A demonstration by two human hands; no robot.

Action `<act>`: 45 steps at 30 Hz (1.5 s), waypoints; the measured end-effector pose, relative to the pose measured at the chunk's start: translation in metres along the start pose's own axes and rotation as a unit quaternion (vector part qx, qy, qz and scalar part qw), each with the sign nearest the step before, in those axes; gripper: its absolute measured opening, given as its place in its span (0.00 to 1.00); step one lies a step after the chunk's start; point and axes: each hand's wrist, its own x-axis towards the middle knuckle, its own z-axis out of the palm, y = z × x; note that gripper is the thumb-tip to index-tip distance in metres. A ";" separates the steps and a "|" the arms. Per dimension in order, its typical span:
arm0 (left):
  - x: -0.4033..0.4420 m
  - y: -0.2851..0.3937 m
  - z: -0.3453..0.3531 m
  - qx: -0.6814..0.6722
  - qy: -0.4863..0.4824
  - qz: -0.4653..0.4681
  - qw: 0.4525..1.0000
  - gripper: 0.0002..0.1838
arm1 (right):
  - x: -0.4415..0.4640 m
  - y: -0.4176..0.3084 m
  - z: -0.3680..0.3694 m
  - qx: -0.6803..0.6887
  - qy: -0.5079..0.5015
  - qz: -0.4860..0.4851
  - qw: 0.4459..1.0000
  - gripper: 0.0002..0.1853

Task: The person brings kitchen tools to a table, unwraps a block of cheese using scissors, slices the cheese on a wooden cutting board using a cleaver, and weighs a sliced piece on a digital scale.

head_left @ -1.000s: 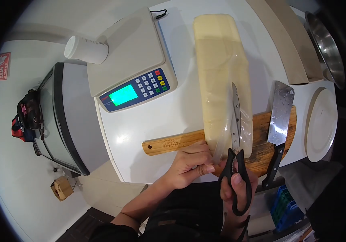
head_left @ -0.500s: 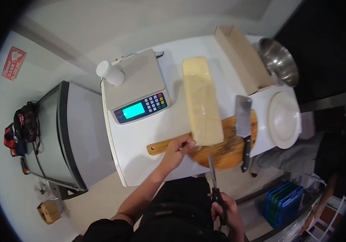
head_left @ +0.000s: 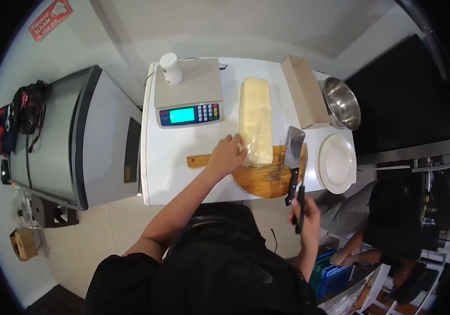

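Observation:
A long pale-yellow block (head_left: 256, 107), cheese or butter by its look, lies in clear plastic wrap (head_left: 253, 144), its near end on a round wooden cutting board (head_left: 256, 184). My left hand (head_left: 228, 154) is at the block's near left side, fingertips pinched on the loose wrap. Off the table's front edge, my right hand (head_left: 307, 215) grips black-handled scissors (head_left: 300, 210), their blades pointing up toward the board. A cleaver (head_left: 294, 148) rests across the board's right side, its black handle toward me and close to the scissors.
A digital scale (head_left: 189, 97) with a white cylinder (head_left: 171, 69) on it stands at left. To the right are an open cardboard box (head_left: 305, 94), a steel bowl (head_left: 343, 102) and white plates (head_left: 337, 163). Another person (head_left: 393, 220) bends near blue crates (head_left: 332, 278) at lower right.
My view has turned and shifted. My left hand has moved up along the block's left side. My right hand has raised the scissors rightward, near the cleaver's handle.

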 end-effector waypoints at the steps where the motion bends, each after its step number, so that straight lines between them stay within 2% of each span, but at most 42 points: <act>1: 0.006 0.011 0.001 0.028 0.086 0.015 0.996 0.12 | 0.015 -0.006 -0.001 -0.004 -0.009 0.000 1.000 0.19; 3: 0.021 0.041 -0.004 0.057 0.106 -0.002 0.993 0.12 | 0.043 -0.017 -0.006 0.022 -0.016 -0.066 0.997 0.19; 5: 0.028 0.052 0.004 0.085 0.123 -0.019 0.989 0.12 | 0.062 -0.014 -0.011 0.034 -0.037 -0.067 0.997 0.19; 9: 0.035 0.046 0.027 0.206 0.098 -0.042 0.973 0.11 | 0.109 -0.004 -0.029 0.036 -0.103 -0.051 0.993 0.19; 12: 0.040 0.034 0.020 -0.011 0.038 -0.096 0.995 0.12 | 0.138 -0.002 -0.043 0.035 -0.156 -0.026 0.987 0.19; 13: 0.042 0.035 0.021 -0.002 0.037 -0.102 0.994 0.12 | 0.143 -0.001 -0.047 0.033 -0.161 -0.022 0.986 0.20; 14: 0.043 0.036 0.023 -0.157 0.032 -0.152 0.975 0.11 | 0.147 0.000 -0.049 0.031 -0.166 -0.019 0.986 0.20; 15: 0.044 0.037 0.024 -0.307 0.028 -0.198 0.930 0.11 | 0.150 0.002 -0.049 0.029 -0.170 -0.016 0.985 0.20; 16: 0.043 0.037 0.023 -0.449 0.027 -0.239 0.861 0.11 | 0.152 0.004 -0.048 0.037 -0.177 -0.012 0.984 0.20; 20: 0.039 0.042 0.013 -0.503 -0.007 -0.237 0.831 0.11 | 0.154 0.012 -0.046 0.088 -0.197 0.006 0.976 0.20; 25: 0.050 0.045 0.008 -0.499 0.009 -0.262 0.826 0.11 | 0.155 0.001 -0.056 0.134 -0.249 0.021 0.959 0.19; 28: 0.056 0.040 0.008 -0.334 -0.024 -0.258 0.906 0.12 | 0.165 -0.002 -0.068 0.159 -0.304 0.010 0.939 0.19; 29: 0.055 0.043 0.008 -0.332 -0.026 -0.259 0.907 0.12 | 0.168 -0.002 -0.069 0.161 -0.327 0.016 0.931 0.19; 32: 0.049 0.067 0.013 -0.061 0.010 -0.215 0.975 0.14 | 0.183 -0.001 -0.077 0.156 -0.379 0.023 0.912 0.20; 33: 0.051 0.078 0.016 -0.062 0.014 -0.215 0.974 0.14 | 0.188 -0.001 -0.083 0.139 -0.394 0.042 0.907 0.20; 36: 0.062 0.112 0.025 0.072 0.036 -0.221 0.972 0.15 | 0.197 -0.005 -0.089 0.102 -0.426 0.077 0.896 0.20; 41: 0.063 0.077 0.030 0.045 0.079 -0.194 0.977 0.14 | 0.211 -0.022 -0.079 0.111 -0.474 0.143 0.862 0.20; 44: 0.064 0.063 0.034 -0.096 0.136 -0.196 0.966 0.16 | 0.228 -0.034 -0.078 0.104 -0.493 0.169 0.847 0.19; 45: 0.063 0.058 0.034 -0.099 0.141 -0.197 0.965 0.16 | 0.234 -0.036 -0.074 0.090 -0.505 0.172 0.841 0.19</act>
